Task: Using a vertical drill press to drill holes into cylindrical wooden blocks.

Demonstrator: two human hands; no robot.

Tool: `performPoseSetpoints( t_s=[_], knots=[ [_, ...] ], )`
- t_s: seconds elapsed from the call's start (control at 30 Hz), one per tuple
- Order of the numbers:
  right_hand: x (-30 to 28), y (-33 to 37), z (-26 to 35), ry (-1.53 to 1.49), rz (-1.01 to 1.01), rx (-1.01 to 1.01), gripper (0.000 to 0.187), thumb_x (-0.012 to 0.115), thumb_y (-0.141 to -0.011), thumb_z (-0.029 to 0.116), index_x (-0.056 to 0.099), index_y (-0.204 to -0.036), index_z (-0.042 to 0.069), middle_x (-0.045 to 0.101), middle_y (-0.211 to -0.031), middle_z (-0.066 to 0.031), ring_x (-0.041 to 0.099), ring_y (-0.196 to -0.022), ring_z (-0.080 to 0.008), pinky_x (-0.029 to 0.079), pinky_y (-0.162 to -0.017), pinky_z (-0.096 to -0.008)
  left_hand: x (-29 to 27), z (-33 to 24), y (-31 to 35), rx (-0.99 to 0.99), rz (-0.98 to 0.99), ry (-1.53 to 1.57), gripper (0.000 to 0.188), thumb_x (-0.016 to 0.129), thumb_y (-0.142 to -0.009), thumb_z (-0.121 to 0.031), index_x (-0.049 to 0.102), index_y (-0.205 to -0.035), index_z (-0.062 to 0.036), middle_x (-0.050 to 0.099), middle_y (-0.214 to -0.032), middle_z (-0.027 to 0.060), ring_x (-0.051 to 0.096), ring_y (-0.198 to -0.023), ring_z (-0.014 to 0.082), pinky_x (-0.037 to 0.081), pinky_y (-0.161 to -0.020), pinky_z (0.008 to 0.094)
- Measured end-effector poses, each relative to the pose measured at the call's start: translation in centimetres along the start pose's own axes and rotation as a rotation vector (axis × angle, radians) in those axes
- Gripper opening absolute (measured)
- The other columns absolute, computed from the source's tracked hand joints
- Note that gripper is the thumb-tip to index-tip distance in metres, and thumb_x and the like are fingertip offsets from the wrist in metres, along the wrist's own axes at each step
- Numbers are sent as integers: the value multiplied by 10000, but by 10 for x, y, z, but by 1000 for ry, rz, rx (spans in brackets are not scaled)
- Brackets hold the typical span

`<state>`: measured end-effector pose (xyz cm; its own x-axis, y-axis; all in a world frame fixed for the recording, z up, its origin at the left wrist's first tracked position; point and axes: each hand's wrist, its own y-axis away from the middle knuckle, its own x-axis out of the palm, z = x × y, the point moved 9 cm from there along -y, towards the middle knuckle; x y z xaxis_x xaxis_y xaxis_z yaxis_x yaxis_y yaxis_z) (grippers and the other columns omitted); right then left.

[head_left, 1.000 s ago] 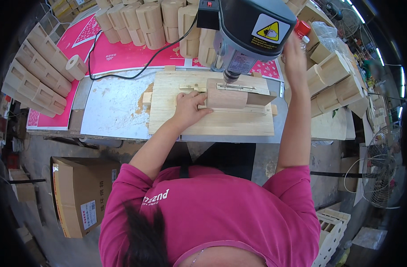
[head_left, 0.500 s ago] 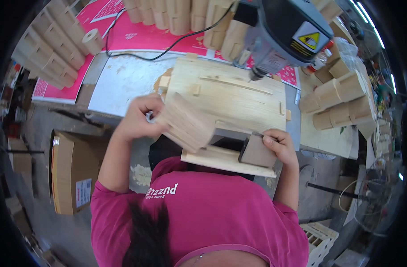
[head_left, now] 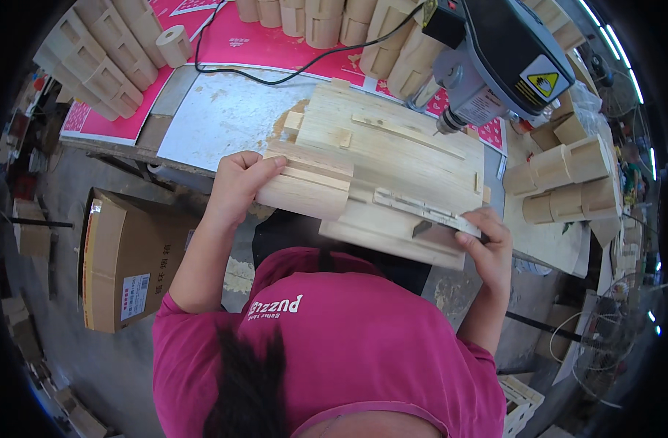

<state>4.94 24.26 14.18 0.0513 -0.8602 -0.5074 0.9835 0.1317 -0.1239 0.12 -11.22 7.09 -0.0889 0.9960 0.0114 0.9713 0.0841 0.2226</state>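
My left hand is closed on the left end of a pale wooden cylinder, thumb on top. A long groove runs along the cylinder's upper side. My right hand grips the right end of a narrow flat block with a pale, dark-marked edge; its kind is unclear. Its other end points toward the cylinder, a little to the right of it. Under both lies a wooden board with thin strips and small blocks on it. A blurred wooden ledge runs along its near side.
A drill press overhangs the board's far right. Grooved wooden cylinders stand in stacks at the far left and along the back; others lie at the right. A black cable crosses the table. A cardboard box stands lower left.
The cylinder has turned from a blurred slant to lying nearly level, groove up. The block in my right hand has rotated from its broad grey-brown face to its narrow edge. The view has shifted slightly.
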Motion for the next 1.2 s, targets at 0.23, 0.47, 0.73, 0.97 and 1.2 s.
performPoseSetpoints(
  t_s=[0.23,0.47,0.73,0.97,1.2],
  knots=[
    [5,-15,-15,87,-39,-118,248,709,-613,46,654,-854,31,562,-813,-40,487,-829,-184,378,-742,-276,51,8,-10,31,78,24,313,688,-731,-262,550,-561,-38,480,-501,-14,381,-428,37,269,-391,201],
    [2,-22,-64,40,-148,-70,253,728,-622,79,654,-860,33,549,-837,-36,475,-858,-191,381,-752,-288,117,33,-30,-11,367,0,332,669,-771,-299,597,-821,21,557,-679,13,482,-613,60,364,-544,202],
    [-28,-6,-45,565,-381,-251,428,757,-611,169,605,-997,65,547,-840,-73,491,-846,-224,394,-727,-306,127,-12,-4,904,292,-635,577,745,-632,-287,544,-1115,-46,551,-958,87,509,-894,228,395,-776,341],
    [-33,-12,-100,485,-333,196,422,749,-664,241,514,-960,52,522,-620,-94,501,-557,-238,402,-538,-338,155,11,-2,1006,258,-822,638,745,-564,-317,536,-1125,-96,536,-959,39,465,-947,236,302,-856,411],
    [-53,-35,-107,498,-353,191,430,752,-666,255,503,-953,54,506,-587,-94,491,-537,-229,385,-517,-338,180,10,-17,1005,199,-840,578,737,-572,-296,552,-1088,-111,529,-889,18,465,-914,217,280,-826,414]
  ],
)
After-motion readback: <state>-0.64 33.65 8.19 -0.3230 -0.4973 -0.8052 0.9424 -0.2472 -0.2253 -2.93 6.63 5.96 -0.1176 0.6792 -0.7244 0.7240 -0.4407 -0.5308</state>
